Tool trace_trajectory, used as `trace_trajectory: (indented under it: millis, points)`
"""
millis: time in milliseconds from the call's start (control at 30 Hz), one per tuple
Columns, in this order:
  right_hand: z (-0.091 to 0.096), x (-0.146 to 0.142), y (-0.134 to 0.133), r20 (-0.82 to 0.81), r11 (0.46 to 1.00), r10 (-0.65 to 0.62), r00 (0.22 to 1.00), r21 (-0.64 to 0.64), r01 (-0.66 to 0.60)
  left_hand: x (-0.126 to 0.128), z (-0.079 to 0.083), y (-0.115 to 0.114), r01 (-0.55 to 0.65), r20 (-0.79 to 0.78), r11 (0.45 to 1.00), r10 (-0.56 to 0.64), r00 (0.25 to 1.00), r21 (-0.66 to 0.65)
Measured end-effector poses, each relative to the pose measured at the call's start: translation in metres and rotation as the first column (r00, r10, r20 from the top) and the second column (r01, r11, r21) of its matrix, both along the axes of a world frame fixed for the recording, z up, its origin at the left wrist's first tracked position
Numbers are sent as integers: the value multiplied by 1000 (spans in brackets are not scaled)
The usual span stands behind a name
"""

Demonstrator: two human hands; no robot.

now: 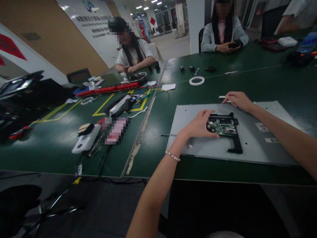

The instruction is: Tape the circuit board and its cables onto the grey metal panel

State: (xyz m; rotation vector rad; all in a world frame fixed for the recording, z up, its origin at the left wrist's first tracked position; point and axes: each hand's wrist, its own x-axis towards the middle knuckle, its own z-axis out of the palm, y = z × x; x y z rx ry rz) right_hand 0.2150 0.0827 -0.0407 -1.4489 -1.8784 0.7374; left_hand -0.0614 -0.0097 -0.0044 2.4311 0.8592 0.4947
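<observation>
A flat grey metal panel (pixel 257 112) lies on the table in front of me. On it sits a black plastic frame (pixel 234 143) around a green circuit board (pixel 224 127). My left hand (pixel 198 126) grips the frame's left end, thumb on the near side and fingers on the far side, hiding that end. At the panel's far edge, my right hand (pixel 239 100) pinches a small white strip (pixel 223 97), which looks like tape. A thin grey cable (pixel 168 135) sticks out past the panel's left edge, under my left wrist.
A white tape roll (pixel 196 81) and a small wrench (pixel 196 71) lie beyond the panel. Left are a white device (pixel 86 138), a phone (pixel 117 130), wires and a red power strip (pixel 106 90). Two people (pixel 135 49) sit across the green table (pixel 153 145).
</observation>
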Motion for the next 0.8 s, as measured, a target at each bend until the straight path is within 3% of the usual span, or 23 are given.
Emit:
trace_trajectory:
  millis: [300,467,667,800]
  points:
    - [-1,-13,5,37,993,52,998,101,-55,-3,-6,3,-14,-59,1000,13,998,-17]
    - [-1,-23,11,194,980,26,981,188,-63,-6,-9,8,-15,-52,1000,15,999,6]
    - [9,-32,10,539,960,-99,837,272,-61,-7,-8,7,-34,-60,999,34,998,-2]
    - [17,0,-2,579,958,-252,775,263,115,-7,-6,7,-32,-70,999,30,997,-21]
